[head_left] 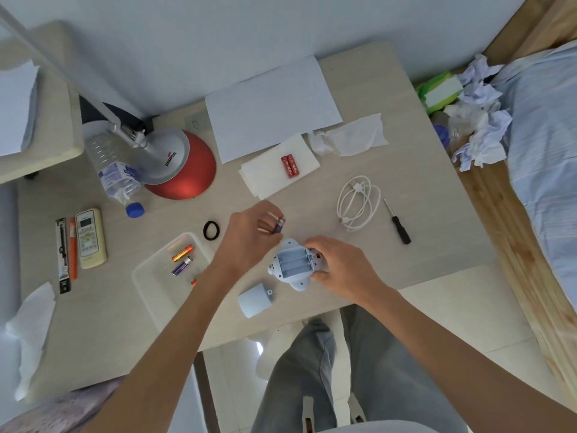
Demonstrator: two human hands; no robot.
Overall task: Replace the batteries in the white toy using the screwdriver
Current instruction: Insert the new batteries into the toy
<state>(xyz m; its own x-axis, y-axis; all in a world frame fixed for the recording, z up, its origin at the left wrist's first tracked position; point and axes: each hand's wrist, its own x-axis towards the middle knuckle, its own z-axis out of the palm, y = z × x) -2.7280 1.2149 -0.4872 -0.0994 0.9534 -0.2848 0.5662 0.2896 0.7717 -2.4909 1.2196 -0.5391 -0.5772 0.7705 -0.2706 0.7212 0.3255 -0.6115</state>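
The white toy point(292, 264) lies upside down near the table's front edge, its battery compartment open and showing empty slots. My right hand point(338, 265) grips the toy's right side. Just left and above it, my left hand point(249, 235) pinches a purple battery point(278, 225) between its fingertips. The toy's loose cover point(256, 299) lies in front of the toy. Two red batteries point(290, 166) rest on a white tissue further back. A black-handled screwdriver point(398, 223) lies to the right. A clear tray point(170, 270) to the left holds an orange battery point(182, 253) and a purple one point(181, 265).
A coiled white cable point(357, 203) lies between the toy and the screwdriver. A black hair band point(211, 230), a red lamp base point(184, 167), a plastic bottle point(114, 170) and a remote control point(90, 237) sit to the left. A paper sheet point(271, 104) lies at the back.
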